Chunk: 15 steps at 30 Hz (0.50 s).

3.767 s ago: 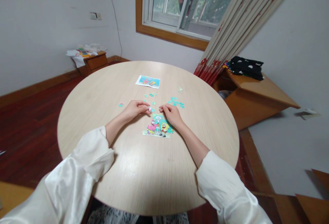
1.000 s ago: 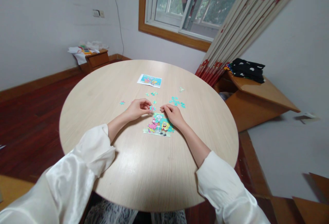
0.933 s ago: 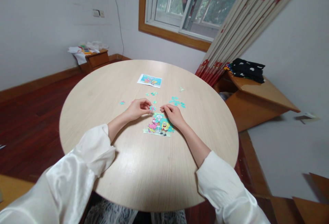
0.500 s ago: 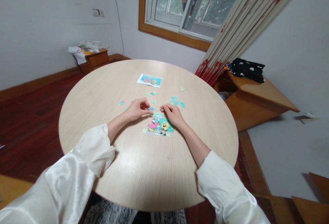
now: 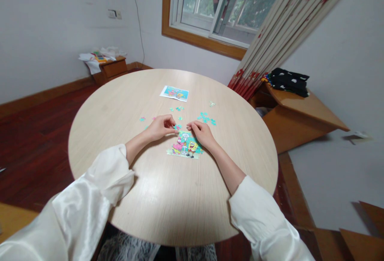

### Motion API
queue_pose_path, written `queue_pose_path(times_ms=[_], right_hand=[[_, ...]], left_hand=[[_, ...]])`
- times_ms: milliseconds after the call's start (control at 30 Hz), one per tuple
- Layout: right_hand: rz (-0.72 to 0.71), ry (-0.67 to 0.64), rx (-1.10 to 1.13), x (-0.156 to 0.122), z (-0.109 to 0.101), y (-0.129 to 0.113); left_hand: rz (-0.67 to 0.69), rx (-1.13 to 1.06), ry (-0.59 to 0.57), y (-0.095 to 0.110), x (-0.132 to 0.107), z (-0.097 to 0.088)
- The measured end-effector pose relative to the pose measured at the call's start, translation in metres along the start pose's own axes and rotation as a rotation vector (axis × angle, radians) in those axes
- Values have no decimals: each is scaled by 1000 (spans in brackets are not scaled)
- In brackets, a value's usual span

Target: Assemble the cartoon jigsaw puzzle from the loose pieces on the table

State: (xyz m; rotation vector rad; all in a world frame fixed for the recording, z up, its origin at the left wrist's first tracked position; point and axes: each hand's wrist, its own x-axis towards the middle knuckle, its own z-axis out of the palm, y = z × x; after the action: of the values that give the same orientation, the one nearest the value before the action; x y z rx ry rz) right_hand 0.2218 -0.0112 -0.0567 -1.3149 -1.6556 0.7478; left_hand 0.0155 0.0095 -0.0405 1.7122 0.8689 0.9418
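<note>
A partly joined jigsaw puzzle [image 5: 185, 146] with cartoon figures, one pink and one yellow, lies flat on the round table [image 5: 168, 201]. My left hand [image 5: 160, 127] is at its upper left corner, thumb and forefinger closed on a teal and pink puzzle piece [image 5: 178, 127]. Across from it, my right hand [image 5: 202, 132] rests over the puzzle's upper right edge. Its fingers are curled together, and whatever may be between them is hidden. Just beyond the right hand lies a cluster of teal puzzle pieces [image 5: 205, 118].
A printed reference picture [image 5: 175, 93] lies toward the far side. Several loose pieces [image 5: 179, 108] sit between it and my hands, with more to the left [image 5: 142, 119]. One pale piece [image 5: 212, 104] is at the right. A wooden cabinet [image 5: 300, 113] stands beyond the table.
Both hands hold almost the same position by the puzzle's upper edge. The piece at my left fingertips has shifted very slightly.
</note>
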Motion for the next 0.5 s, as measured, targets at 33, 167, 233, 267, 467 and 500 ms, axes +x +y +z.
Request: queue_pose_path(times_ms=[33, 167, 233, 267, 467, 500], right_hand=[[0, 1, 0, 0, 0, 0], [3, -6, -1, 0, -1, 0], [2, -4, -1, 0, -1, 0], [3, -3, -2, 0, -1, -1], [10, -4, 1, 0, 0, -1], [9, -4, 1, 0, 0, -1]], left_hand=[[-7, 0, -8, 1, 0, 0], [-14, 3, -23, 2, -1, 0], [-12, 3, -31, 1, -1, 0], [-12, 4, -35, 1, 0, 0], [-21, 0, -42, 0, 0, 0], [-22, 0, -45, 0, 0, 0]])
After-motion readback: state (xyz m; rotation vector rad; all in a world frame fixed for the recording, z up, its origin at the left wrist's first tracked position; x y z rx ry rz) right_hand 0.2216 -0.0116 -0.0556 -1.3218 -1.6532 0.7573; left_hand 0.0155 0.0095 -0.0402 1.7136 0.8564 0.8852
